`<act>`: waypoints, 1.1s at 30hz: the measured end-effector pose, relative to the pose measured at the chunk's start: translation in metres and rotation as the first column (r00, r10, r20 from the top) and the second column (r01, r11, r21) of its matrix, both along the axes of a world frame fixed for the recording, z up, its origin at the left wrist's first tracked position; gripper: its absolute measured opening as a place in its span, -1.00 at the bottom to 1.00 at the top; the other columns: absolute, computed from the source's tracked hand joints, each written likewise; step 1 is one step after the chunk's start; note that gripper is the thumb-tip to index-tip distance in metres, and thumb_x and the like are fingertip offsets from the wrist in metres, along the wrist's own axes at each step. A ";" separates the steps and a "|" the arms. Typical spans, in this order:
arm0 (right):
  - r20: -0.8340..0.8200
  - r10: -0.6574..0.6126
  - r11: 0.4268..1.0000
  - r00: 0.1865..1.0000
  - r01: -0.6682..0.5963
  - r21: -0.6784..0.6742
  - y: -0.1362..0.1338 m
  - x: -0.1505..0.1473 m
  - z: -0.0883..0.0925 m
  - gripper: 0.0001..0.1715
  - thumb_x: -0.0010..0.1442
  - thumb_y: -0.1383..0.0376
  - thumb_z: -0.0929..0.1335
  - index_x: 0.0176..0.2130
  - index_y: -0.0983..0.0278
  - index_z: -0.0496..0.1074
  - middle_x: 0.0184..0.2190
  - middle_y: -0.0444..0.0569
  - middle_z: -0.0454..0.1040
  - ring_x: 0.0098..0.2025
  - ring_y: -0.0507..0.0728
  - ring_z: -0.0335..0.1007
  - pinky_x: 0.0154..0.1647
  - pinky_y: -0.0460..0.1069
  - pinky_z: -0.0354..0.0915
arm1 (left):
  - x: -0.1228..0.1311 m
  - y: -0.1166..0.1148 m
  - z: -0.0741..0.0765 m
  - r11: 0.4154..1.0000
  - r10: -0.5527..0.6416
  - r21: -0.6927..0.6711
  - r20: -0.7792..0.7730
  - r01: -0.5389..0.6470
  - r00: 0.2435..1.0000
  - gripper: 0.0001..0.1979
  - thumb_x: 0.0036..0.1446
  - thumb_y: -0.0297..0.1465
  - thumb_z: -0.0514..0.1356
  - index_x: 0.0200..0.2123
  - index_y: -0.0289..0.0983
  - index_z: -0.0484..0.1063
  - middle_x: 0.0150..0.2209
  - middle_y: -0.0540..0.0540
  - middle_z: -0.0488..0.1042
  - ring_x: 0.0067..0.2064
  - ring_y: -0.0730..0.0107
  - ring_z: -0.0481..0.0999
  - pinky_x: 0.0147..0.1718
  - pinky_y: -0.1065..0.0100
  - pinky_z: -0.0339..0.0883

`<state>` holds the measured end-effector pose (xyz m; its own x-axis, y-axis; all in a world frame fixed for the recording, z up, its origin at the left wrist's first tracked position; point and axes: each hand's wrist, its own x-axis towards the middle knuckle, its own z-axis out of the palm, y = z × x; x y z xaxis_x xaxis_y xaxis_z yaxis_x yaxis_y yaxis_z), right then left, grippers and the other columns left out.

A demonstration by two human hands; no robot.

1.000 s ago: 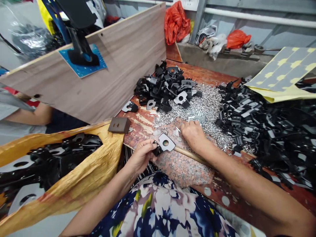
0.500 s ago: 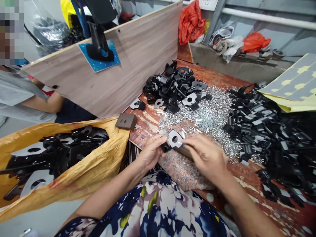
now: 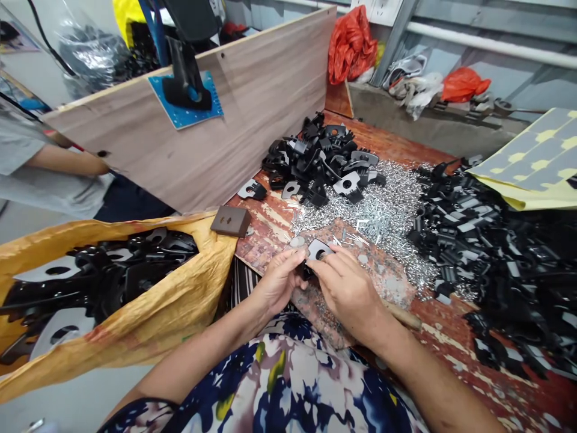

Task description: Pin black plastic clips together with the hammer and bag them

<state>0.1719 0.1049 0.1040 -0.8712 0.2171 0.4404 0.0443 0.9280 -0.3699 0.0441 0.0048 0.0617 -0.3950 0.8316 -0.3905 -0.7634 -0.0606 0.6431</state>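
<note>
My left hand [image 3: 280,275] is closed, thumb and fingers pinching a toothed plastic clip part [image 3: 318,247] with a light grey face and a round hole. From the other side my right hand [image 3: 349,291] meets it, fingers bent and pressed against the part near the hole. Those fingers cover much of it, and whether they also hold a small pin cannot be seen. Under both hands lies a stone slab [image 3: 383,270]. Just beyond it are loose metal pins [image 3: 354,237] and a heap of small shiny metal pieces [image 3: 396,192].
Similar clip parts are piled at the back [image 3: 315,156]; smaller black pieces [image 3: 478,240] are heaped right. A yellow sack [image 3: 211,270] of black parts stands left, near a brown block [image 3: 231,221]. A wooden handle [image 3: 403,314] lies by my right wrist. Behind a wooden partition [image 3: 261,90] is another person's arm [image 3: 67,161].
My right hand has moved left and closer, its fingers now over the clip part's face. The wooden handle has come into sight. My left hand keeps its hold.
</note>
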 end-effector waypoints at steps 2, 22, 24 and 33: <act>0.018 -0.010 1.000 1.000 0.011 -0.014 0.000 0.002 0.003 -0.55 0.36 0.45 0.18 0.10 0.27 0.49 -0.34 0.00 0.45 -0.22 0.16 0.39 0.18 0.25 0.38 | 0.000 -0.001 0.001 1.000 0.009 0.005 0.018 -0.009 1.000 -0.68 -0.05 -0.23 0.50 -0.39 -0.32 0.53 -0.48 0.04 0.41 -0.53 0.55 0.36 -0.66 0.53 0.32; -0.225 -0.132 0.985 0.965 0.154 0.083 -0.014 0.003 -0.020 -0.78 0.28 0.41 0.32 -0.20 0.08 0.47 -0.27 -0.18 0.62 -0.15 0.16 0.46 0.32 0.31 0.00 | 0.011 -0.005 0.005 1.000 -0.001 0.017 0.061 0.000 0.998 -0.71 0.00 -0.28 0.47 -0.41 -0.30 0.46 -0.50 0.07 0.37 -0.56 0.57 0.34 -0.66 0.52 0.31; -0.201 -0.117 0.977 0.973 0.149 0.154 -0.017 0.004 -0.020 -0.80 0.29 0.42 0.30 -0.22 0.11 0.44 -0.29 -0.17 0.62 -0.19 0.14 0.45 0.23 0.24 0.07 | 0.013 -0.004 0.005 1.000 0.028 0.010 0.022 -0.028 0.999 -0.70 -0.01 -0.28 0.47 -0.45 -0.29 0.43 -0.53 0.09 0.33 -0.58 0.58 0.32 -0.67 0.53 0.28; -0.305 -0.130 0.984 0.943 0.162 0.079 -0.027 0.004 -0.033 -0.86 0.33 0.38 0.34 -0.30 0.18 0.41 -0.38 -0.16 0.59 -0.28 0.10 0.39 -0.05 0.12 0.13 | 0.009 -0.043 0.007 0.994 -0.107 -0.007 -0.113 0.107 0.988 -0.62 -0.05 -0.25 0.50 -0.33 -0.28 0.39 -0.40 0.06 0.38 -0.48 0.57 0.35 -0.55 0.54 0.32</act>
<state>0.1761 0.0780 0.0708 -0.6590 0.2726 0.7010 0.0845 0.9529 -0.2912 0.0531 -0.0386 0.0691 -0.3456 0.8710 -0.3492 -0.6877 0.0181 0.7258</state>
